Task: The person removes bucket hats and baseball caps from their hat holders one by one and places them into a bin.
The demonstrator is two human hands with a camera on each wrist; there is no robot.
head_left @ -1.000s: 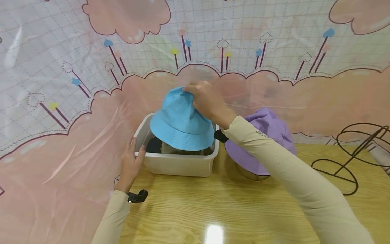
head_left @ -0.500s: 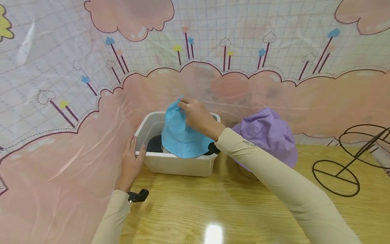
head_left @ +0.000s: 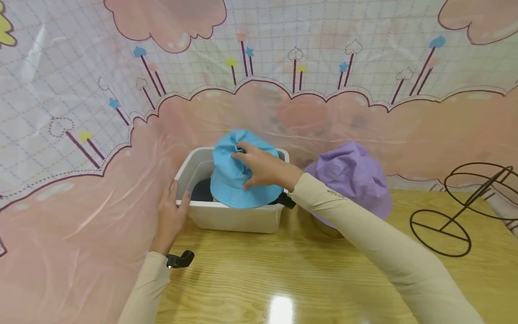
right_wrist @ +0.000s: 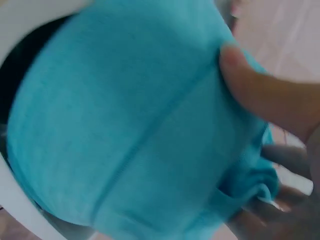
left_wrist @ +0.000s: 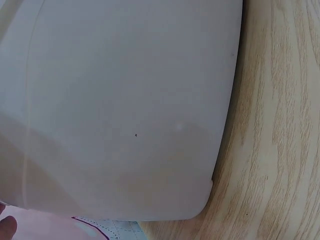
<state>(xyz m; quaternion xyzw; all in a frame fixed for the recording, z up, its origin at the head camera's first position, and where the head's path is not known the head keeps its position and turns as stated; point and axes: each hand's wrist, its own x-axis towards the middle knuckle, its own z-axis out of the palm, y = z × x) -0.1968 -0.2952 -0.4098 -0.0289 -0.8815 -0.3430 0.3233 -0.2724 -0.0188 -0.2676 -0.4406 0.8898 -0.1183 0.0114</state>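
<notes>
A light blue bucket hat [head_left: 228, 180] sits crown up in the white plastic bin [head_left: 234, 220], its brim over the front rim. Fingers and thumb of my right hand [head_left: 265, 167] are spread over the hat's creased crown. Close up in the right wrist view, the thumb touches the blue hat [right_wrist: 125, 110], with the other fingers behind its folds. At the bin's front left corner rests my left hand [head_left: 169, 220], fingers straight along the outside. Only a fingertip [left_wrist: 7, 229] shows in the left wrist view, beside the bin wall [left_wrist: 125, 100].
A purple bucket hat [head_left: 352, 175] rests right of the bin over a round base, partly behind my right forearm. A black wire stand [head_left: 461, 216] lies further right on the wooden table [head_left: 226, 274]. Something dark [head_left: 201, 191] lies inside the bin. A printed sheet [head_left: 323, 121] hangs behind.
My right hand has lowered the blue hat into the bin, and its fingers have spread from their pinch on the crown. The left hand stays at the bin's corner.
</notes>
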